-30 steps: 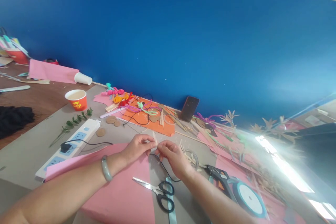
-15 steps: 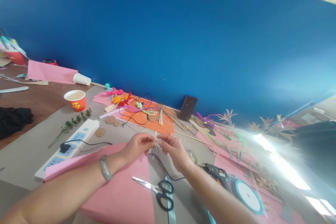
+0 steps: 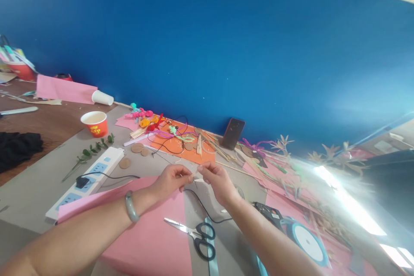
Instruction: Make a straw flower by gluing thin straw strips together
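Both hands meet over the middle of the table, pinching a small pale strip (image 3: 196,176) whose kind I cannot make out. My left hand (image 3: 173,179), with a bracelet on its wrist, is closed with thumb and index finger at the strip's left end. My right hand (image 3: 218,183) is closed too, its fingertips at the strip's upper right. Below the hands, black-handled scissors (image 3: 194,233) lie partly on a pink sheet (image 3: 145,241), their handles over a light blue ribbon (image 3: 211,263). A thin black cable (image 3: 205,209) runs beneath my hands.
To the left are a white power strip (image 3: 87,181), a leafy sprig (image 3: 87,154) and a red paper cup (image 3: 95,124). A phone (image 3: 233,133) leans on the blue wall (image 3: 207,43). A glue gun (image 3: 268,214) and a ribbon roll (image 3: 308,241) lie right, near dried stems.
My right fingers have shifted slightly up and to the right, opening a small gap between the hands. The pale strip has tilted from upright to slanting. My left hand is nearly still.
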### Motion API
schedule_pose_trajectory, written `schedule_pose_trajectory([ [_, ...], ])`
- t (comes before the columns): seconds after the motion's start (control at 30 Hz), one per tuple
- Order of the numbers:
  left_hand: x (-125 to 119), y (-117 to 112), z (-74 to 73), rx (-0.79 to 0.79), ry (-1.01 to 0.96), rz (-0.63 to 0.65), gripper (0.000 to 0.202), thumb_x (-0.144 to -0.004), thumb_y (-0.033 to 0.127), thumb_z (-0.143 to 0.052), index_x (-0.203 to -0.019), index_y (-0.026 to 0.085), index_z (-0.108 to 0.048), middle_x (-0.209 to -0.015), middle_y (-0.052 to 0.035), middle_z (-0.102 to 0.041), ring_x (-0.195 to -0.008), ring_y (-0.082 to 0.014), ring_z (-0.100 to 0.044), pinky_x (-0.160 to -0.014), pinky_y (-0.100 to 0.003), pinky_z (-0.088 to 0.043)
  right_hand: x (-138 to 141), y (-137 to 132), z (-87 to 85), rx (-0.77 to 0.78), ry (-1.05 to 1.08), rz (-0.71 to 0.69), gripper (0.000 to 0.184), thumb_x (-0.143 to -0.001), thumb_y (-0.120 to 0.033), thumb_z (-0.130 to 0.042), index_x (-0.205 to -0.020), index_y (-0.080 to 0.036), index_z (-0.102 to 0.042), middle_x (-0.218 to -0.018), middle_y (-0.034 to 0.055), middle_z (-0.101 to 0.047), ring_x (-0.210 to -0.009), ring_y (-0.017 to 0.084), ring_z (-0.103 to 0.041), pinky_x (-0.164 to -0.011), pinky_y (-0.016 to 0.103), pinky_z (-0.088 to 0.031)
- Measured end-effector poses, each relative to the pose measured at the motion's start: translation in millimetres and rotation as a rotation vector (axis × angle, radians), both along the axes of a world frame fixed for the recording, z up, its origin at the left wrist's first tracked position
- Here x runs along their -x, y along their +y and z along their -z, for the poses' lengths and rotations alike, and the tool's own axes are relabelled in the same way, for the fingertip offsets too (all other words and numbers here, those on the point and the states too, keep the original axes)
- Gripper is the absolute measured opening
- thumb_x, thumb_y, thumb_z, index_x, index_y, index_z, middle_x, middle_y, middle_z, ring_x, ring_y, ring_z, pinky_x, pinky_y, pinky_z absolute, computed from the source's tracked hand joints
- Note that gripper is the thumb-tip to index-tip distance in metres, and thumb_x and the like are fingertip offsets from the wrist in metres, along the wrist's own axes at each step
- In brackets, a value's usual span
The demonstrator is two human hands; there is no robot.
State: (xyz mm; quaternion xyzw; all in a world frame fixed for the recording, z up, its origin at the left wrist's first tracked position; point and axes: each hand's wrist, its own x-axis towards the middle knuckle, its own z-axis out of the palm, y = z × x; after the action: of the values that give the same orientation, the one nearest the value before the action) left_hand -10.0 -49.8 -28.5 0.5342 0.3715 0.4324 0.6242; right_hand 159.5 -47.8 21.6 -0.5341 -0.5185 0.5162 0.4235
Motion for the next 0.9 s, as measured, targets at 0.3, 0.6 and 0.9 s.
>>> schedule_pose_trajectory([
  [0.3,1,0,-5.6,0.078,-0.07,0.024,0.024,-0.072,0.035,-0.07,-0.073,0.012,-0.063,-0.062,-0.0002,-0.059,-0.048,-0.0076,-0.047,-0.048,-0.021,-0.035,-8,-2,-6.1,0.023,0.031,-0.013,0.031,-0.071,-0.048,-0.067,-0.074,-0.02,-0.055,-0.059,-0.0039,-0.055,-0.049,0.011,-0.045,-0.055,0.027,-0.034],
  [0.6,4,5,-4.5,0.12,-0.175,-0.011,0.024,-0.072,0.034,-0.071,-0.076,0.013,-0.061,-0.066,-0.0012,-0.064,-0.045,-0.0071,-0.05,-0.046,-0.022,-0.033,-44,8,-7.1,-0.046,-0.167,0.111,0.03,-0.072,-0.048,-0.065,-0.071,-0.021,-0.052,-0.051,-0.0081,-0.037,-0.045,0.008,-0.032,-0.046,0.023,-0.022],
  [0.9,9,12,-3.6,0.098,-0.29,-0.163,0.023,-0.073,0.032,-0.071,-0.079,0.013,-0.06,-0.068,-0.0006,-0.066,-0.045,-0.0062,-0.05,-0.047,-0.021,-0.035,-65,6,1.4,-0.025,-0.384,0.072,0.027,-0.08,-0.043,-0.052,-0.065,-0.021,-0.051,-0.046,-0.0068,-0.039,-0.043,0.01,-0.034,-0.045,0.024,-0.027],
])
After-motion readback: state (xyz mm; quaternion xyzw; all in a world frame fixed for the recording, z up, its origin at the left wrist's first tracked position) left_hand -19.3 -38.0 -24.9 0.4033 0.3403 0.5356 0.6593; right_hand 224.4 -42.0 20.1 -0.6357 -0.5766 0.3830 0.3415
